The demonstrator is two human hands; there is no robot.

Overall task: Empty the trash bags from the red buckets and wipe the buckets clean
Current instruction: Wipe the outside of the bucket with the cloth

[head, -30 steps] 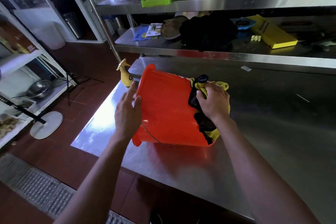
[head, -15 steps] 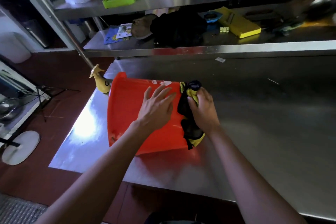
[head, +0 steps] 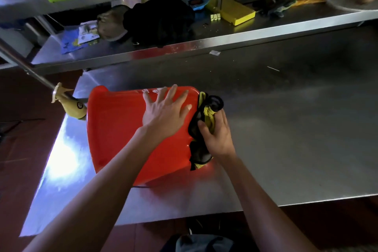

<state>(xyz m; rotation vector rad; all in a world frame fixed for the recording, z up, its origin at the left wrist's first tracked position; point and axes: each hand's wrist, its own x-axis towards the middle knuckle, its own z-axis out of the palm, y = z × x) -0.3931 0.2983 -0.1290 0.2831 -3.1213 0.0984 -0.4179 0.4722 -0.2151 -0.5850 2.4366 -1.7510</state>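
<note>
Red bucket [head: 122,133] on its side, base beside right hand [head: 216,135] clenching cloth [head: 204,108]; left hand [head: 163,114] pressing flat, fingers spread.

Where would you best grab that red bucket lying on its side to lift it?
Probably at the flared rim of the red bucket, coming from its open left end: the wall is broad and smooth, so the left hand only presses flat on it, while fingers could hook the rim.
</note>
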